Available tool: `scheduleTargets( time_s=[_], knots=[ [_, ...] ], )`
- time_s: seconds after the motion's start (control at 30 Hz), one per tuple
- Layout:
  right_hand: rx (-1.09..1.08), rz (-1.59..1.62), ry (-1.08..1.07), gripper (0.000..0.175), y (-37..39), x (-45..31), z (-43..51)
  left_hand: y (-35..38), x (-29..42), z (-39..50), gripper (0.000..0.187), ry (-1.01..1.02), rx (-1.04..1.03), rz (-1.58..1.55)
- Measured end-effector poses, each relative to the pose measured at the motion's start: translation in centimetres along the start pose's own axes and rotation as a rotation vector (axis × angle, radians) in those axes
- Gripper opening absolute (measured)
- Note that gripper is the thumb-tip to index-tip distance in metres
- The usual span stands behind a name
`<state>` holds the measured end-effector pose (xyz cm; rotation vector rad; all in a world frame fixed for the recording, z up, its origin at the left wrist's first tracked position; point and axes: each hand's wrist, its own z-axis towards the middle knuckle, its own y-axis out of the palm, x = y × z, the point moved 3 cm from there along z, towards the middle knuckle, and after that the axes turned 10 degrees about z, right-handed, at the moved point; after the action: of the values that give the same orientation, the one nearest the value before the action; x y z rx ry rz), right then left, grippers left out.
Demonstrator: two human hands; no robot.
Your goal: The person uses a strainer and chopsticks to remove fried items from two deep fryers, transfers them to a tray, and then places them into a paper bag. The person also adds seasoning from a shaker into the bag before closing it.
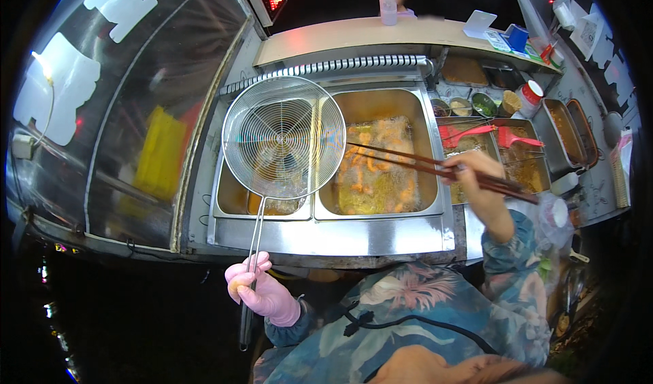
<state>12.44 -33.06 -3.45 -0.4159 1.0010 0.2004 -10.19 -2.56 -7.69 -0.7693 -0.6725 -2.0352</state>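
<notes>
My left hand (262, 292), in a pink glove, grips the handle of a wire spider strainer (283, 136). The strainer's round basket is held over the left fryer tank (227, 192) and reaches past the divider. No food shows in its mesh. My bare right hand (477, 172) is closed around long dark chopsticks (423, 164), slightly blurred. Their tips point left over the right fryer tank (377, 101), near the strainer's rim. Orange-brown pieces of frying food (377, 164) lie in the bubbling oil there.
Right of the fryer stand sauce trays (525, 172) with red brushes (512, 138), small bowls (483, 104), a red-lidded jar (530, 96) and a deep metal pan (563, 129). A ledge (347, 34) beyond holds a tall cup (387, 1). A clear plastic sheet (153, 103) hangs left. Part of a person shows beyond the ledge.
</notes>
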Motion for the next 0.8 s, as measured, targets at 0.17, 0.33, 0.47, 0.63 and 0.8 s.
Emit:
scheduleTargets(
  time_s=[0.17,0.33,0.47,0.63,0.8],
  knots=[
    [-0.132,-0.159,0.071,0.020,1.7,1.5,0.6,0.4,-0.1,0.0,0.024,-0.034,-0.002,-0.030],
    [0.275,0.110,0.230,0.023,-2.0,0.5,-0.4,0.5,-0.1,0.2,0.024,-0.052,-0.023,-0.015],
    [-0.039,-0.340,0.076,0.022,-0.9,-0.3,-0.4,0.7,-0.3,0.0,0.023,-0.080,0.011,-0.006],
    [0.259,0.061,0.187,0.021,-2.2,0.3,-1.6,2.0,-1.1,-0.9,0.022,-0.133,-0.025,-0.050],
    [0.234,-0.035,0.221,0.024,-2.9,1.3,-2.7,4.4,-1.1,-2.6,0.027,-0.072,-0.165,-0.058]
  ],
)
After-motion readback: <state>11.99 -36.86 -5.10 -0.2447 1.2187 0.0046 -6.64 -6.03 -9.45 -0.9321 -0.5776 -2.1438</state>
